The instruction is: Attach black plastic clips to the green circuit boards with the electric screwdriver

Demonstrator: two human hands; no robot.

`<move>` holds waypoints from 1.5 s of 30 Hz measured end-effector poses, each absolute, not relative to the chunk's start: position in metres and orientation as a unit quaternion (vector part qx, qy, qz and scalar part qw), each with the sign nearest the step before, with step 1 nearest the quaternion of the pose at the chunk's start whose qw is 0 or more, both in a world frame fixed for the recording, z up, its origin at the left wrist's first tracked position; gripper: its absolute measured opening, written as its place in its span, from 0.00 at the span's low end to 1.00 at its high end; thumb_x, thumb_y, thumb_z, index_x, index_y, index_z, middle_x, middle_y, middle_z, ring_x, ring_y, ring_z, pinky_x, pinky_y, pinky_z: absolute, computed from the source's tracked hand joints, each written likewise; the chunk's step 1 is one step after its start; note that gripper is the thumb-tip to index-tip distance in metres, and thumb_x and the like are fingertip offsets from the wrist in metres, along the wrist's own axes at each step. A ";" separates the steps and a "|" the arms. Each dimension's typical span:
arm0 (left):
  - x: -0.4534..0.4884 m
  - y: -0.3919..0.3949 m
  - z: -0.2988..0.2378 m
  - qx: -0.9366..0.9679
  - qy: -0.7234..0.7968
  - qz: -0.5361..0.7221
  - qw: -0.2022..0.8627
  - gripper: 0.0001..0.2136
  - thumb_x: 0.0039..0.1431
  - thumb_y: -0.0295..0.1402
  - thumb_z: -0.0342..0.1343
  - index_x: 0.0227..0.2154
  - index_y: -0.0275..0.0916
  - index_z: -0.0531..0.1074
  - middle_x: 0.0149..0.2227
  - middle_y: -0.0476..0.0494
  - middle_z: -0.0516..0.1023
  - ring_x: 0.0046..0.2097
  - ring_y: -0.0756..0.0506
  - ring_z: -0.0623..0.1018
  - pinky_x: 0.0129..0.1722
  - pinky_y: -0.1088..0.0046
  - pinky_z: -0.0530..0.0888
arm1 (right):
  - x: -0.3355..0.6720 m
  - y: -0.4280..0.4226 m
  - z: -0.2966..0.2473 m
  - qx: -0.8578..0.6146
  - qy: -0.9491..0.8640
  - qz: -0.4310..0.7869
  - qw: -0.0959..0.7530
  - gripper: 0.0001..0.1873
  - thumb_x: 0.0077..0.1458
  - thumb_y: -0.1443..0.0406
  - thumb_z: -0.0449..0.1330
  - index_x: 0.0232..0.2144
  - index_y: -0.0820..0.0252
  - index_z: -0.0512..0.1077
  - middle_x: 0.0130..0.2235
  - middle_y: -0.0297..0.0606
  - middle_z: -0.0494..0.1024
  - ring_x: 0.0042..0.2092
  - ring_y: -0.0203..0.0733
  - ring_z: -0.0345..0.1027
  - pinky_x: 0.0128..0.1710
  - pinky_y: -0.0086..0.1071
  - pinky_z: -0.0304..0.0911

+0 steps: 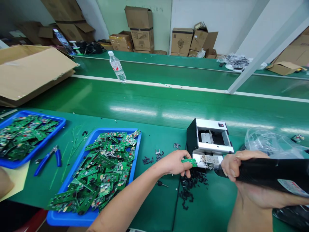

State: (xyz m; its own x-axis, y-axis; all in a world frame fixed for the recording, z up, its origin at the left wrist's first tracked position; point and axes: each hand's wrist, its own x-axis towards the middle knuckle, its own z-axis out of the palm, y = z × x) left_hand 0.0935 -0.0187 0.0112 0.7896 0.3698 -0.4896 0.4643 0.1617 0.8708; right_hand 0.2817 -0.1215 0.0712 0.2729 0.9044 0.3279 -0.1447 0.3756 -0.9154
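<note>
My left hand (176,163) pinches a small green circuit board (190,162), its far end close to the front plate of a small silver and black machine (210,124). My right hand (253,190) is wrapped round a long black tapered object with a white label (270,174); its exact kind is unclear. The narrow tip of that object points left, at the machine's front plate. Many small black plastic pieces (189,183) lie below the plate. To the left, a blue tray (138,154) holds a heap of green circuit boards (106,170).
Another blue tray (61,121) of boards stands far left, near blue-handled cutters (48,160). A water bottle (117,67) stands on the white strip behind. A large cardboard box (36,74) is at back left. Clear plastic bags (265,141) lie right of the machine.
</note>
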 end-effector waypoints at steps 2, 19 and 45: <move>0.094 -0.019 0.010 0.644 0.322 -0.035 0.693 0.10 0.57 0.36 0.53 0.40 0.38 0.65 0.29 0.45 0.82 0.24 0.52 0.71 0.22 0.79 0.62 | 0.280 -0.123 0.073 -0.392 -0.490 0.378 0.681 0.38 0.43 0.31 0.53 0.36 0.53 0.78 0.19 0.32 0.71 0.17 0.38 0.61 0.17 0.33 0.58; 0.096 -0.020 0.006 0.655 0.316 -0.029 0.685 0.08 0.58 0.35 0.53 0.39 0.39 0.65 0.29 0.45 0.81 0.23 0.52 0.70 0.23 0.80 0.63 | 0.257 -0.102 0.086 -0.272 -0.561 0.376 0.686 0.20 0.60 0.52 0.51 0.46 0.53 0.76 0.19 0.32 0.70 0.16 0.36 0.60 0.16 0.31 0.59; 0.096 -0.019 0.005 0.653 0.320 -0.024 0.686 0.09 0.57 0.36 0.54 0.38 0.39 0.65 0.28 0.46 0.81 0.24 0.52 0.70 0.24 0.79 0.64 | 0.259 -0.099 0.075 -0.229 -0.598 0.430 0.637 0.20 0.63 0.55 0.48 0.48 0.49 0.75 0.21 0.34 0.74 0.18 0.39 0.64 0.18 0.32 0.60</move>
State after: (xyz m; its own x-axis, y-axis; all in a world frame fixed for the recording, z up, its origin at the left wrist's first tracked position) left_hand 0.0956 -0.0194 0.0048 0.7947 0.3845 -0.4697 0.4505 0.1450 0.8809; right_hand 0.2586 -0.0992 0.0748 -0.0848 0.8214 0.5640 -0.2737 0.5250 -0.8059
